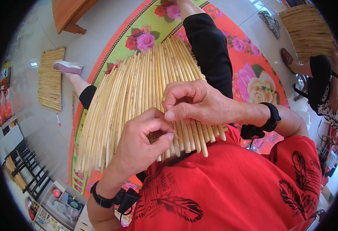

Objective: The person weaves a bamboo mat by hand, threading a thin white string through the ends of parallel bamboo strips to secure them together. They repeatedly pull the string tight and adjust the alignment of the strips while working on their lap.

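A fan-shaped mat of pale straw reeds [134,88] lies across my lap and legs, its bound end toward my red shirt. My left hand [140,144] pinches at the reed ends near the lower edge, thumb against forefinger; whether it holds a thin thread there is too fine to see. My right hand [194,104] is curled on the reeds just above it, thumb pressed to the fingers, gripping the reed bundle. Both wrists wear black bands.
A floral floor mat [249,73] in red and green lies under me. A finished reed mat [50,79] rests on the floor at left, another stack [307,29] at top right beside a seated person [324,88]. A black rack [26,169] stands lower left.
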`<state>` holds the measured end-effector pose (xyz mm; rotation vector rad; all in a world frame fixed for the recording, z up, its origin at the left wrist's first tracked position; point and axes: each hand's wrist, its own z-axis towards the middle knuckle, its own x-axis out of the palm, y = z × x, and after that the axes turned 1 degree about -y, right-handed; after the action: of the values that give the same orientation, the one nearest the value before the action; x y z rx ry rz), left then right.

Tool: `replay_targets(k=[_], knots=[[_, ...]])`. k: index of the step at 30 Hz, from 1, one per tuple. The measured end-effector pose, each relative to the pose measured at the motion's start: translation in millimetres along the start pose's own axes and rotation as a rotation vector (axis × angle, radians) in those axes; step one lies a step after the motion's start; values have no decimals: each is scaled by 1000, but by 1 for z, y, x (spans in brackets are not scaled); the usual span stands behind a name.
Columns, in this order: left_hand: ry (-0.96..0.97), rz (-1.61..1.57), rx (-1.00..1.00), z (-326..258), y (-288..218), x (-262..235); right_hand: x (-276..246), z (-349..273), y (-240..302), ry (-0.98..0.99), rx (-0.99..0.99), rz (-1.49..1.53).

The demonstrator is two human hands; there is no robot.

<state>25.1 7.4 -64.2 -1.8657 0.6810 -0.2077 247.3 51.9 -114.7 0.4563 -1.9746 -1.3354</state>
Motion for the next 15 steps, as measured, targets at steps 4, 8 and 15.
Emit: replay_targets(k=[4,8,15], knots=[[0,-21,-30,0,2,0,-2,0,3,6,39,-16],[6,-23,-46,2,-3,2,-3,-1,3,-5,38,-32],[-2,5,-64,6,-2,5,-2,-1,3,-14,53,-10]])
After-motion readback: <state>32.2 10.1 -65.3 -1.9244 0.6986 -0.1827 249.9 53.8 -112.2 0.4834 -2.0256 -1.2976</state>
